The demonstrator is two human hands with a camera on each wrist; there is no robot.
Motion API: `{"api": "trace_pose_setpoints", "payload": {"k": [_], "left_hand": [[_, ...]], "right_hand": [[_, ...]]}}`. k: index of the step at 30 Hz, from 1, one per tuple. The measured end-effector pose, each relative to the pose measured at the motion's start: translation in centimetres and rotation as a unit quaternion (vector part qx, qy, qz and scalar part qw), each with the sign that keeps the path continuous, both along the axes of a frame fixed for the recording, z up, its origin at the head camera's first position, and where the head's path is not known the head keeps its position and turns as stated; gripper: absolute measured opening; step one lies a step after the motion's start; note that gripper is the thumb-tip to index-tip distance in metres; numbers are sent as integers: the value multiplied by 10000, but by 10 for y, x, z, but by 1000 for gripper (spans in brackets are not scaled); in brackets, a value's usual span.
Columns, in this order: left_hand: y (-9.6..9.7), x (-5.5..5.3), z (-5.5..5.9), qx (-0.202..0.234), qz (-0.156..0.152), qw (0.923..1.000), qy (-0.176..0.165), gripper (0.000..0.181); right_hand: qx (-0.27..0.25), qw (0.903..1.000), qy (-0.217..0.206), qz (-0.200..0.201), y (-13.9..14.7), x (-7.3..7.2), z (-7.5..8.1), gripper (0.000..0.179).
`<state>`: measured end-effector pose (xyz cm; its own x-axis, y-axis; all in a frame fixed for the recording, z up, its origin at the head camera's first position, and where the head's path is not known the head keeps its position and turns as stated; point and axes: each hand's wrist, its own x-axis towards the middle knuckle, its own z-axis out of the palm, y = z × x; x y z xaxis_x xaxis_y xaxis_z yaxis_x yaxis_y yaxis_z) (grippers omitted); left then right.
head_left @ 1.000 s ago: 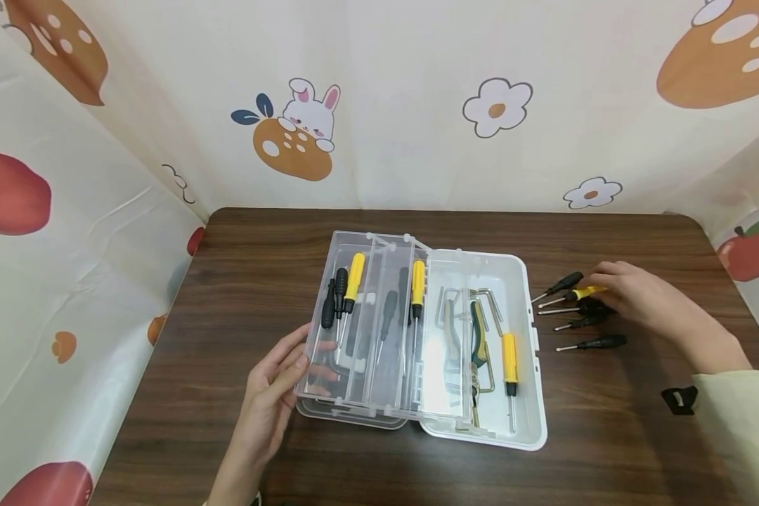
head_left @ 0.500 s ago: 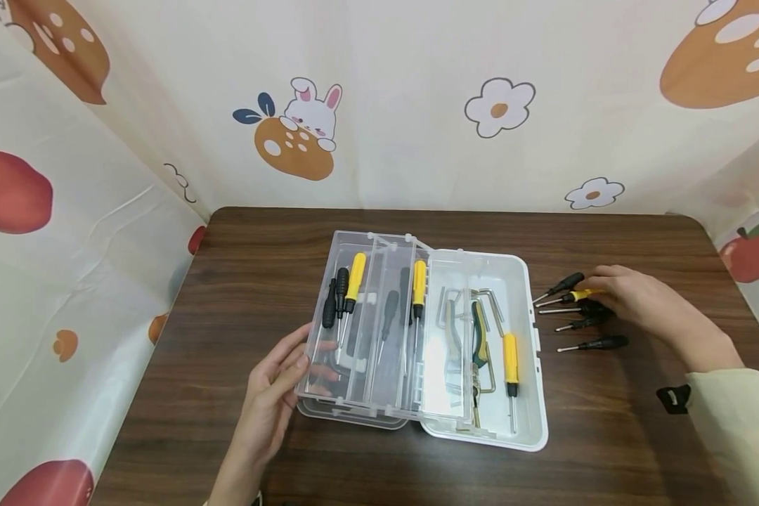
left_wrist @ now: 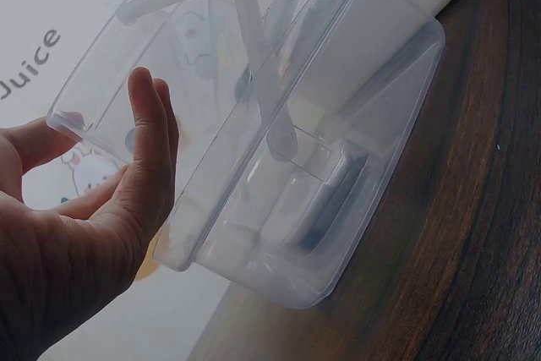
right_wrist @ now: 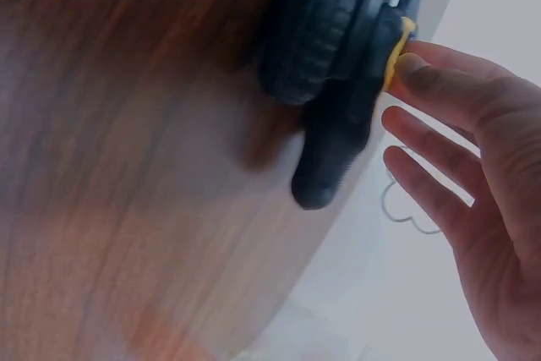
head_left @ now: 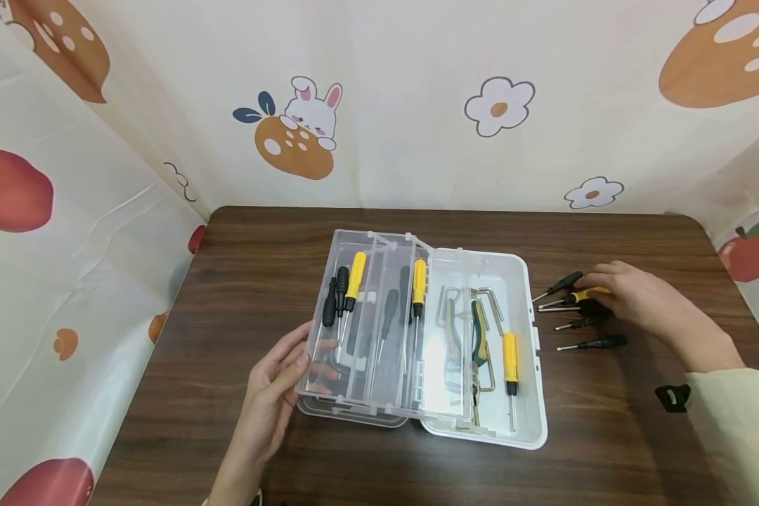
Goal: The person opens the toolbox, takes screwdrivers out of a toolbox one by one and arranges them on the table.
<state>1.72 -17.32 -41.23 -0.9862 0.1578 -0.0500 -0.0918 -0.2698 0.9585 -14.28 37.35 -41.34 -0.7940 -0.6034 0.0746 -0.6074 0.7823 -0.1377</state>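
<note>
A clear plastic tool box with a white base (head_left: 533, 393) lies opened out on the table. My left hand (head_left: 272, 393) holds the near left corner of its raised clear tray (head_left: 392, 400), thumb on one side and fingers on the other. Yellow and black screwdrivers show in the tray. At the right, my right hand (head_left: 639, 302) pinches the handle of a yellow screwdriver (head_left: 591, 292) between thumb and fingertips. Black screwdrivers lie close around it, among them one at the back (head_left: 566, 282) and one at the front (head_left: 604, 342). In the right wrist view, the pinched yellow handle (right_wrist: 394, 61) is partly hidden.
Inside the white base are hex keys (head_left: 495, 309), green-and-yellow pliers (head_left: 479, 334) and a yellow screwdriver (head_left: 510, 358). A patterned cloth (head_left: 405, 140) hangs behind the brown table (head_left: 253, 260). A black strap piece (head_left: 672, 398) sits by the right sleeve.
The yellow screwdriver in my right hand has shifted slightly, its tip now nearer the black one beside it. My left hand and the tray stay put.
</note>
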Motion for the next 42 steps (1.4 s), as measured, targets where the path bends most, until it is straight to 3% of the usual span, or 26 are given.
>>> {"api": "trace_pose_setpoints", "payload": {"k": [8, 15, 22, 29, 42], "left_hand": [[-1, -1, 1, -90, 50, 9999, -87, 46], [-1, -1, 2, -105, 62, 9999, -80, 46], [-1, -1, 3, -54, 70, 9999, -75, 46], [-1, -1, 2, 18, 11, 10000, 0, 46], [2, 0, 2, -67, 130, 9998, -163, 46]], "right_hand": [[-325, 9971, 521, 446, -33, -1, 20, 35], [-734, 9857, 927, 1199, -83, 1, 51, 46], [-377, 9832, 853, 1571, -130, 3, 73, 65], [-112, 9763, 767, 2023, -167, -2, 69, 64], [647, 9724, 420, 2200, -209, -3, 57, 71]]}}
